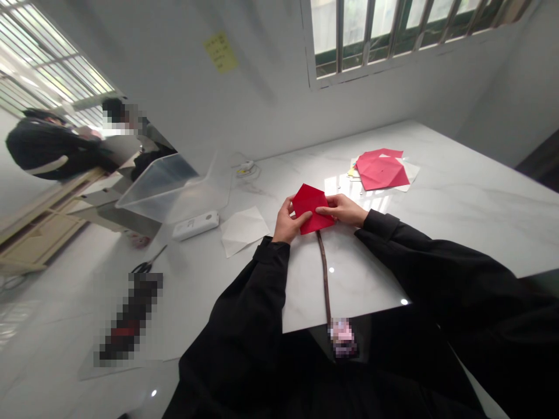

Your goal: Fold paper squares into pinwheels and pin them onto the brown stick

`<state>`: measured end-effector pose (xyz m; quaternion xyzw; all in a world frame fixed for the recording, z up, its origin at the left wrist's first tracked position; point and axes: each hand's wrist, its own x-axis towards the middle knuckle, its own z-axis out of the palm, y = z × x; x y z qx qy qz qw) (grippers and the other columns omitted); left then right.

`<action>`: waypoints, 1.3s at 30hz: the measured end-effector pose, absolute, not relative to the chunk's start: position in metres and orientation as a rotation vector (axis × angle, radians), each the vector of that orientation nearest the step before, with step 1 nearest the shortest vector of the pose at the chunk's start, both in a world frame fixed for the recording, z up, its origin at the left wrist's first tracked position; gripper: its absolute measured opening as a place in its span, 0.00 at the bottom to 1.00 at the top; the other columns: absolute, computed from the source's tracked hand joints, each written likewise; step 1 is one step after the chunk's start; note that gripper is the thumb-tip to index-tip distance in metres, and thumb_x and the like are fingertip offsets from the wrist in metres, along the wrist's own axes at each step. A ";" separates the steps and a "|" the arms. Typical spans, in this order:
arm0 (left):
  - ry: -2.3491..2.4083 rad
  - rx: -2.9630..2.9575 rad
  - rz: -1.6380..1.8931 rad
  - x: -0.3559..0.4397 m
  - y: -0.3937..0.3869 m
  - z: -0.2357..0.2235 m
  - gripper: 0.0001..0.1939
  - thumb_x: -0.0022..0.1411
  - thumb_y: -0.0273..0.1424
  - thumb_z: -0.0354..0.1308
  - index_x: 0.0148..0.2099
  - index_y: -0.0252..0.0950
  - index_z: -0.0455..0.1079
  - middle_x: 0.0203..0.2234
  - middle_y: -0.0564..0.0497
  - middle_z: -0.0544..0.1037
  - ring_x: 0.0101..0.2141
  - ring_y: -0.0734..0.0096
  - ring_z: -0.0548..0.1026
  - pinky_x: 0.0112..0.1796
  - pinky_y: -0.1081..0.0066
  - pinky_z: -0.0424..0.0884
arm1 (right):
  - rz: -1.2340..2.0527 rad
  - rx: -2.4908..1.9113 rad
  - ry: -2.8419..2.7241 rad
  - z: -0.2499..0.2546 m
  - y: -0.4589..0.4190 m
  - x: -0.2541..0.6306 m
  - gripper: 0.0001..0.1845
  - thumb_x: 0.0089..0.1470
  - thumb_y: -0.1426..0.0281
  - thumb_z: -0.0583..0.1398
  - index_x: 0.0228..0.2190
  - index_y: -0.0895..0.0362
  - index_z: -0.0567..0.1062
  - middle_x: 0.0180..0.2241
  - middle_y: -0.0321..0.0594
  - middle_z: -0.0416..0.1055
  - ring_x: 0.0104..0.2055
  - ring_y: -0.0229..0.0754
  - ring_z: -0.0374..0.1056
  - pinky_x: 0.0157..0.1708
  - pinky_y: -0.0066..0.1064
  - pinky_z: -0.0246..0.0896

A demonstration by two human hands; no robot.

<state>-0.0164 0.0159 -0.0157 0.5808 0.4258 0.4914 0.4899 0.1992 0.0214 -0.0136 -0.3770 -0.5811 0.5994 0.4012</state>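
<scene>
A folded red paper (309, 201) is held just above the white marble table (458, 198). My left hand (287, 224) grips its left edge, thumb on top. My right hand (345, 209) pinches its right side, fingers pressed on the paper. Both arms wear black sleeves. A dark brown strap (324, 273) runs from under the paper toward me.
Several red and white sheets (381, 170) lie farther back on the right. A white sheet (243, 229), a white box-shaped device (195, 224), a clear plastic bin (162, 186) and scissors (147, 263) sit to the left. Another person in black stands at far left.
</scene>
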 end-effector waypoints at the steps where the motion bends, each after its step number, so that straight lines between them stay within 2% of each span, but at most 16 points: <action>1: 1.036 1.424 1.194 -0.016 0.016 -0.015 0.41 0.45 0.44 0.80 0.58 0.39 0.69 0.51 0.42 0.82 0.46 0.58 0.83 0.42 0.65 0.80 | 1.504 -0.964 -1.482 -0.012 0.021 0.200 0.32 0.47 0.50 0.75 0.44 0.61 0.84 0.35 0.43 0.82 0.31 0.39 0.73 0.29 0.28 0.65; 6: 1.047 1.396 1.217 -0.015 0.015 -0.015 0.38 0.45 0.43 0.80 0.55 0.39 0.71 0.48 0.42 0.83 0.41 0.59 0.83 0.40 0.66 0.80 | 1.508 -1.012 -1.611 -0.005 0.018 0.203 0.30 0.49 0.49 0.74 0.43 0.61 0.85 0.34 0.43 0.82 0.30 0.39 0.71 0.29 0.29 0.62; 10: 1.021 1.360 1.245 -0.014 0.014 -0.014 0.38 0.44 0.41 0.80 0.56 0.40 0.72 0.46 0.45 0.83 0.39 0.62 0.82 0.39 0.67 0.79 | 1.474 -1.053 -1.673 -0.008 0.021 0.203 0.27 0.47 0.51 0.74 0.37 0.62 0.85 0.33 0.43 0.81 0.31 0.40 0.71 0.31 0.30 0.62; 13: 1.000 1.419 1.244 -0.015 0.012 -0.011 0.31 0.46 0.41 0.79 0.52 0.39 0.76 0.46 0.46 0.82 0.38 0.65 0.80 0.38 0.69 0.79 | 1.439 -1.070 -1.667 -0.012 0.024 0.202 0.25 0.48 0.52 0.73 0.35 0.62 0.85 0.31 0.41 0.80 0.30 0.39 0.70 0.30 0.30 0.61; 16: 1.006 1.452 1.235 -0.014 0.009 -0.005 0.24 0.47 0.41 0.78 0.44 0.37 0.79 0.41 0.48 0.81 0.36 0.67 0.78 0.37 0.70 0.77 | 1.454 -1.049 -1.650 -0.013 0.024 0.201 0.24 0.48 0.53 0.73 0.36 0.62 0.84 0.32 0.42 0.81 0.30 0.39 0.71 0.31 0.29 0.61; 19: 1.019 1.454 1.223 -0.012 0.007 -0.001 0.21 0.50 0.45 0.76 0.40 0.36 0.80 0.36 0.49 0.81 0.35 0.67 0.77 0.36 0.71 0.75 | 1.467 -1.038 -1.628 -0.011 0.022 0.200 0.24 0.49 0.54 0.73 0.39 0.62 0.85 0.34 0.43 0.82 0.32 0.41 0.73 0.33 0.30 0.63; 22: 1.028 1.480 1.251 -0.010 0.006 0.001 0.21 0.55 0.49 0.73 0.37 0.35 0.81 0.36 0.47 0.82 0.38 0.65 0.78 0.36 0.72 0.74 | 1.451 -1.054 -1.620 -0.010 0.021 0.200 0.24 0.49 0.56 0.73 0.41 0.62 0.85 0.35 0.43 0.83 0.33 0.41 0.74 0.34 0.30 0.64; 24: 1.036 1.475 1.264 -0.010 0.006 0.000 0.21 0.56 0.48 0.72 0.40 0.35 0.82 0.38 0.46 0.82 0.37 0.66 0.78 0.35 0.72 0.75 | 1.457 -1.045 -1.606 -0.010 0.021 0.199 0.25 0.49 0.56 0.73 0.42 0.62 0.85 0.36 0.43 0.83 0.34 0.41 0.74 0.34 0.30 0.65; 25: 1.039 1.462 1.262 -0.010 0.006 -0.001 0.22 0.55 0.47 0.73 0.44 0.36 0.82 0.38 0.47 0.83 0.36 0.66 0.78 0.34 0.72 0.75 | 1.465 -1.035 -1.599 -0.011 0.021 0.199 0.26 0.48 0.55 0.74 0.41 0.62 0.85 0.36 0.44 0.83 0.34 0.42 0.75 0.34 0.30 0.66; 27: 1.043 1.433 1.251 -0.010 0.007 -0.004 0.32 0.53 0.43 0.75 0.59 0.39 0.77 0.37 0.49 0.82 0.32 0.69 0.78 0.33 0.72 0.76 | 1.480 -1.010 -1.594 -0.013 0.022 0.198 0.26 0.47 0.54 0.74 0.40 0.62 0.85 0.36 0.44 0.84 0.34 0.43 0.76 0.34 0.30 0.67; 30: 1.036 1.374 1.233 -0.011 0.008 -0.009 0.52 0.50 0.40 0.77 0.74 0.41 0.61 0.31 0.53 0.81 0.26 0.71 0.77 0.32 0.70 0.77 | 1.497 -0.978 -1.591 -0.016 0.023 0.197 0.27 0.46 0.52 0.75 0.39 0.61 0.85 0.35 0.44 0.84 0.34 0.43 0.76 0.34 0.30 0.68; 33: 1.029 1.314 1.223 -0.012 0.011 -0.012 0.60 0.48 0.40 0.78 0.77 0.40 0.53 0.30 0.52 0.82 0.26 0.69 0.78 0.33 0.69 0.78 | 1.530 -0.945 -1.569 -0.015 0.022 0.195 0.27 0.44 0.52 0.76 0.39 0.60 0.85 0.36 0.44 0.84 0.34 0.43 0.76 0.36 0.31 0.69; 36: 1.018 1.282 1.205 -0.013 0.011 -0.012 0.61 0.47 0.41 0.79 0.77 0.39 0.54 0.30 0.51 0.83 0.27 0.68 0.80 0.34 0.68 0.79 | 1.526 -0.937 -1.511 -0.009 0.017 0.194 0.30 0.47 0.49 0.75 0.43 0.59 0.84 0.38 0.44 0.83 0.35 0.42 0.76 0.35 0.30 0.70; 39: 0.998 1.290 1.167 -0.013 0.011 -0.010 0.59 0.46 0.41 0.80 0.75 0.38 0.57 0.30 0.52 0.83 0.27 0.68 0.80 0.36 0.68 0.79 | 1.393 -1.028 -1.480 -0.003 0.015 0.195 0.33 0.52 0.42 0.69 0.42 0.59 0.83 0.31 0.40 0.79 0.29 0.38 0.70 0.27 0.28 0.64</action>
